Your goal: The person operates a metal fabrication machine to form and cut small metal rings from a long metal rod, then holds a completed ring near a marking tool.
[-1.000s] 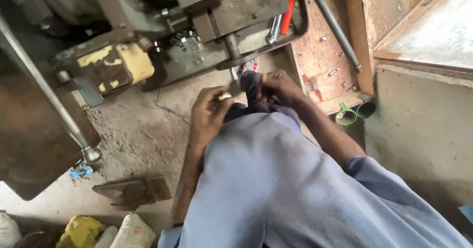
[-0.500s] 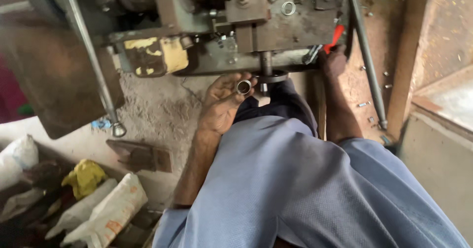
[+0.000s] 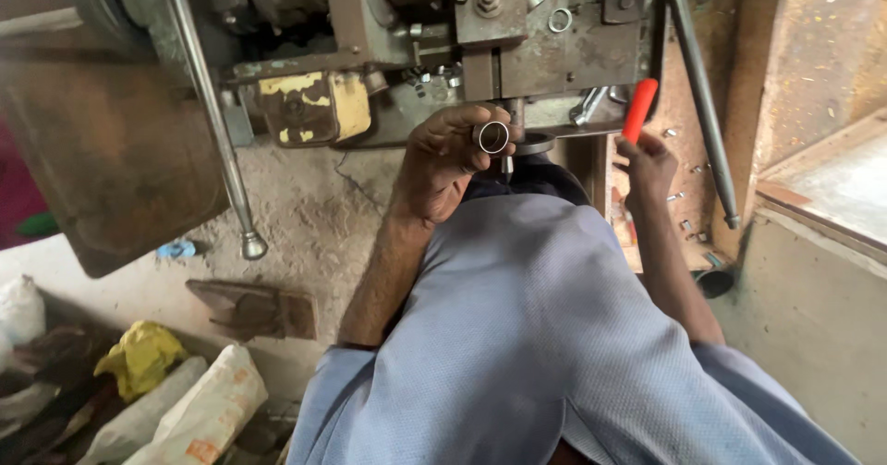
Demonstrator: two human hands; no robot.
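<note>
2 hands busy: my left hand [image 3: 442,165] pinches a metal ring [image 3: 492,137], my right hand [image 3: 650,162] grips a red handle [image 3: 638,109]. Yellow plate [image 3: 314,105] sits left on the machine [image 3: 517,40].

1. Below you, the dusty concrete floor [image 3: 305,216] carries everything.
2. A dark rusty metal plate [image 3: 254,310] lies flat on it, left of your arm.
3. A yellow rag [image 3: 139,359] and white sacks [image 3: 199,410] lie at the lower left.
4. A small blue scrap [image 3: 174,249] sits near the plate.
</note>
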